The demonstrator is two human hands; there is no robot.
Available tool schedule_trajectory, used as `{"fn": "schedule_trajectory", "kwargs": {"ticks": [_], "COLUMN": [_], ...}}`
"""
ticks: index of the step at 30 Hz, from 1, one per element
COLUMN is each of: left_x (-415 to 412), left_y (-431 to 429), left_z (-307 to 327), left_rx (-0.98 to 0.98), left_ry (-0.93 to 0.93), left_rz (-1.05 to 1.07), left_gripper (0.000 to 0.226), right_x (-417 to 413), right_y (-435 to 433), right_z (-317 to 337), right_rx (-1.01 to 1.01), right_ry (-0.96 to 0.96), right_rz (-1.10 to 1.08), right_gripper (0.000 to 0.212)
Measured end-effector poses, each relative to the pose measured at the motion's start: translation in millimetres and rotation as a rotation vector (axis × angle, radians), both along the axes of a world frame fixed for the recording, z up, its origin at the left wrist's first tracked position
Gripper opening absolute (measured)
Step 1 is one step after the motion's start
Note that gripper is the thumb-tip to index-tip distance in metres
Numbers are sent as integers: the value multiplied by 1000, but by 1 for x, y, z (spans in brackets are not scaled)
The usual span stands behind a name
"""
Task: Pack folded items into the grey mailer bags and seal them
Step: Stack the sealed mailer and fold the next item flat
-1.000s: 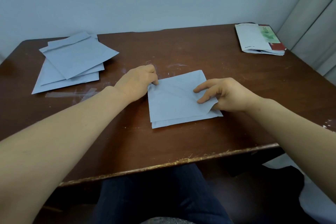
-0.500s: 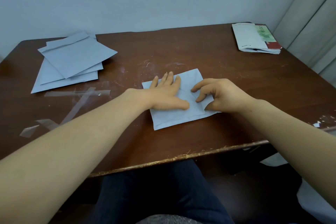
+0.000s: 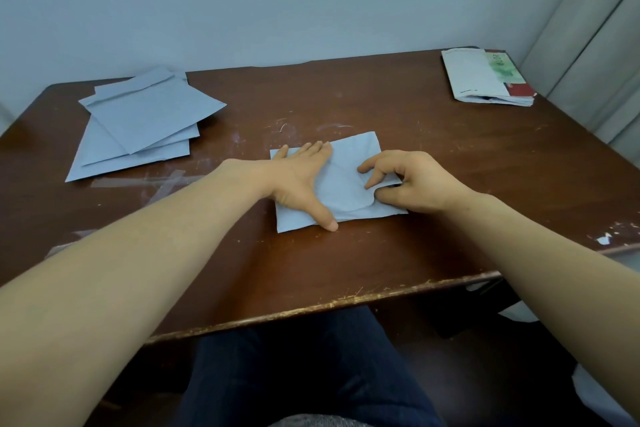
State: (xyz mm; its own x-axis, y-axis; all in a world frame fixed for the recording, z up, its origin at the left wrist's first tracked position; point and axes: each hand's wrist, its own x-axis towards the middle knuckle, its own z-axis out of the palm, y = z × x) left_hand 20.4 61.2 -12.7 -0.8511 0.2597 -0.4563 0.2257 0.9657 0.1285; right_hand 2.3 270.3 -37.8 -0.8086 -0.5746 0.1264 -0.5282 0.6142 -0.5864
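Note:
A folded grey mailer bag (image 3: 349,184) lies flat on the brown table (image 3: 346,253), in the middle near the front. My left hand (image 3: 301,185) presses flat on its left half, fingers straight and thumb spread toward the near edge. My right hand (image 3: 405,184) is at the bag's right edge, thumb and curled fingers pinching the top layer, which is lifted a little there. A stack of several grey mailer bags (image 3: 142,121) lies at the back left of the table.
A pile of white folded items (image 3: 485,80) with a green and red one on top sits at the back right corner. Clear tape strips (image 3: 152,180) stick to the table left of my left forearm. A curtain (image 3: 595,45) hangs at right.
My left hand went from gripping the bag's left edge to lying flat on it, then slid a little left. My right hand keeps hold of the right edge and has raised the top layer.

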Motion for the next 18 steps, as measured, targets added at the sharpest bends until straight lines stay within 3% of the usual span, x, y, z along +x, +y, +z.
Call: {"fn": "schedule_trajectory", "kwargs": {"ticks": [8, 10, 14, 18], "left_x": [-1, -2, -2, 7], "left_y": [-4, -1, 10, 19], "left_z": [-2, 0, -7, -29], "left_rx": [58, 94, 198, 82], "left_ry": [-73, -94, 114, 256], "left_rz": [-5, 46, 166, 175], "left_gripper": [107, 92, 55, 60], "right_x": [0, -1, -3, -2], "right_y": [2, 1, 1, 3], "right_z": [1, 1, 0, 0], "right_rx": [35, 37, 45, 57], "right_ry": [-30, -30, -22, -50], "right_rz": [33, 25, 20, 43], "right_gripper": [15, 15, 16, 13]}}
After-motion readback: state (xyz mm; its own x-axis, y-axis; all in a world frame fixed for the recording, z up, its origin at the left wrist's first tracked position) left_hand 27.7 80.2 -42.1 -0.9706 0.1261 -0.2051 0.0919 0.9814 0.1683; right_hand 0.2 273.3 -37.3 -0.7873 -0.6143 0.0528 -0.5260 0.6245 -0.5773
